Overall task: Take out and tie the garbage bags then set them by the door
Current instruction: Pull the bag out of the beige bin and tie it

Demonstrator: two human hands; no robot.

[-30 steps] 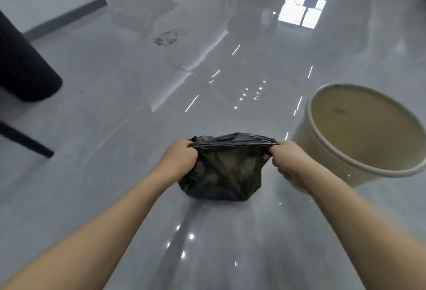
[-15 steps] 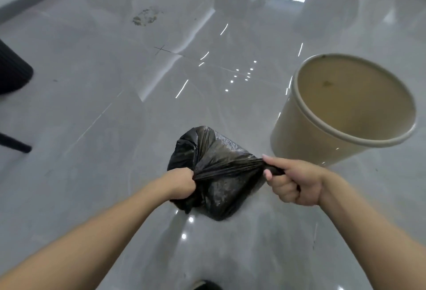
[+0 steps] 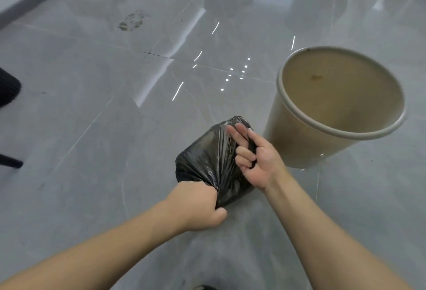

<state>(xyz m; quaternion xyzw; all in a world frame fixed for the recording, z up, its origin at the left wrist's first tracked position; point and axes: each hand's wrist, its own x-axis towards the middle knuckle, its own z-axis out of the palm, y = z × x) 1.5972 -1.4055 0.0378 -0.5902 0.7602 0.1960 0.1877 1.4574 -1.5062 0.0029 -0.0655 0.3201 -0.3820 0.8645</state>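
A small, full black garbage bag (image 3: 202, 160) hangs just above the grey tiled floor in the lower middle. My left hand (image 3: 198, 204) is a fist clamped on the bag's near corner of plastic. My right hand (image 3: 253, 158) grips the other stretched end against the bag's far right side, with the index and middle fingers sticking out. The plastic is pulled tight between both hands. A beige round bin (image 3: 332, 110) stands to the right of the bag, with nothing inside it.
Glossy grey floor tiles spread all around, with a dirty smudge (image 3: 132, 21) at the far left. A dark chair leg and seat edge (image 3: 9, 126) show at the left border. A grey wall with dark skirting (image 3: 20, 1) runs at the top left.
My hands have twisted the bag: the right hand swung forward over the bag's far side, the left hand pulled back toward me. The view tilted down and the bin looks nearer.
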